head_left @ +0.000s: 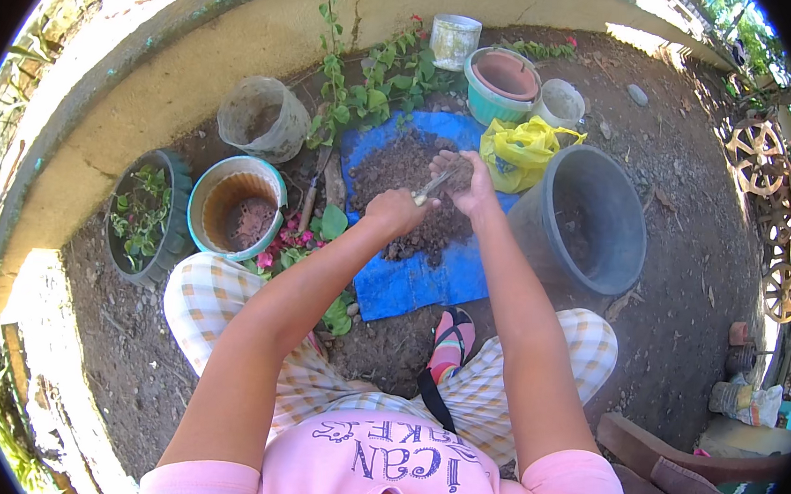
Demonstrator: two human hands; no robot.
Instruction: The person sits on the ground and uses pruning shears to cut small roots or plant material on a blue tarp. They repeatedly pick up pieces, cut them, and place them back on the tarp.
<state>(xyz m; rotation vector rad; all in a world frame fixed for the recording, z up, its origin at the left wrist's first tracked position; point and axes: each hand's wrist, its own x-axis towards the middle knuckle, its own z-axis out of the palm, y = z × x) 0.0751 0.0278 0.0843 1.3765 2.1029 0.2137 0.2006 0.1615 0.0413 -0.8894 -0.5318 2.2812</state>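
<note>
My left hand (398, 212) grips a small hand tool (433, 185) with a metal blade and a pale handle end. The blade reaches into my right hand (475, 187), which is cupped palm up around a clump of brown soil (460, 173). Both hands are above a heap of loose dark soil (392, 165) spread on a blue plastic sheet (409, 287). Exactly what kind of blade it is cannot be made out.
Right of the sheet stand a large grey tub (532, 217) and a yellow plastic bag (516, 155). Behind are a green pot (484, 103) and a whitish can (454, 44). On the left sit a turquoise-rimmed pot (277, 184), a translucent container (275, 130) and a planter (175, 228). A low wall (194, 53) curves behind.
</note>
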